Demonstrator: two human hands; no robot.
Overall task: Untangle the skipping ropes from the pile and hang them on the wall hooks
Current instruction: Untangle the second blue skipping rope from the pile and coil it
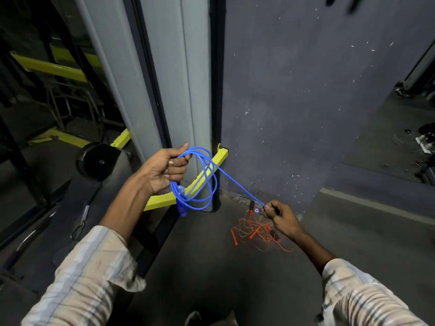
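My left hand [164, 169] grips several coils of a blue skipping rope [207, 182], which hang in loops below it, with a blue handle [182, 209] dangling at the bottom. One strand runs taut down to my right hand [281, 218], which pinches the rope's far end. Under my right hand a tangled pile of orange and red skipping ropes [256, 231] lies on the floor by the wall. Dark shapes at the top of the wall [353, 3] are blurred; I cannot tell if they are hooks.
A grey pillar [179, 78] stands straight ahead with a yellow metal frame [197, 184] at its base. A black weight plate [98, 162] and metal bars lie at the left. The dark blue wall [306, 102] is on the right. A raised floor step [376, 203] runs at the right.
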